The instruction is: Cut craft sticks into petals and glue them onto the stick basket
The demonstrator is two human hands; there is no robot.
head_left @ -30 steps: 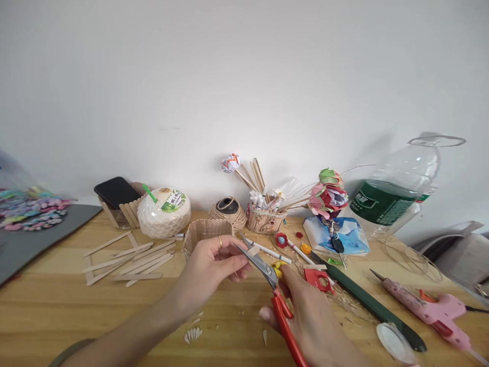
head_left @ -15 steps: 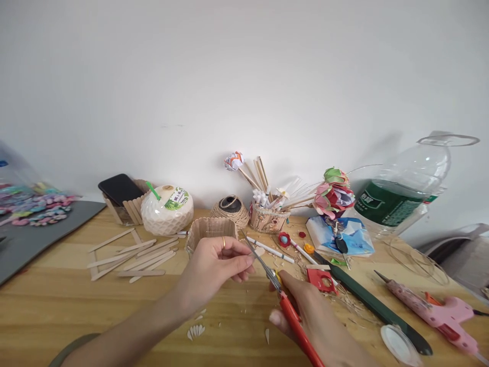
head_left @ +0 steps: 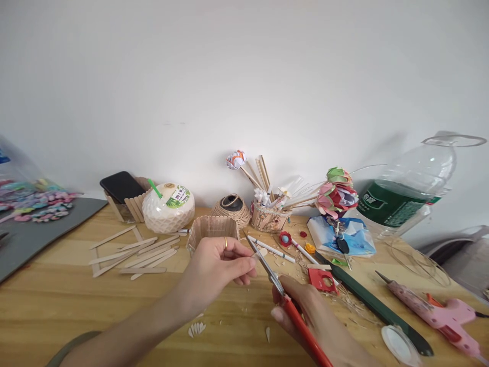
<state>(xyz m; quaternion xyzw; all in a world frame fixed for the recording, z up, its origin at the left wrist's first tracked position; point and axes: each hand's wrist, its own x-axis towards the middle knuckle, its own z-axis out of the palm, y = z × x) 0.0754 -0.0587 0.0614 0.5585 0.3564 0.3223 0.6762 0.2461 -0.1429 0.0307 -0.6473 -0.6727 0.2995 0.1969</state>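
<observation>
My left hand (head_left: 225,262), a ring on one finger, is closed in a pinch on a small pale piece (head_left: 258,256), mostly hidden by the fingertips. Red-handled scissors (head_left: 300,323) are gripped in my right hand (head_left: 305,300), their blades pointing up and to the left. The blade tips reach past the left fingertips, right beside the pale piece. Below the hands, several small petal-shaped pale pieces (head_left: 197,330) lie fanned out on the wooden table (head_left: 145,311), and a single one (head_left: 268,334) lies farther right.
Craft sticks (head_left: 153,255) lie scattered at left, near a stick-walled box (head_left: 214,229). Behind stand a coconut (head_left: 168,208), a twine ball (head_left: 231,210) and a decorated pot (head_left: 269,216). To the right are a green-handled tool (head_left: 374,300), a pink glue gun (head_left: 431,316) and a large bottle (head_left: 405,193).
The scissor blades have come closer together beside the left fingertips. Both hands stay in nearly the same place, and the whole view has shifted slightly.
</observation>
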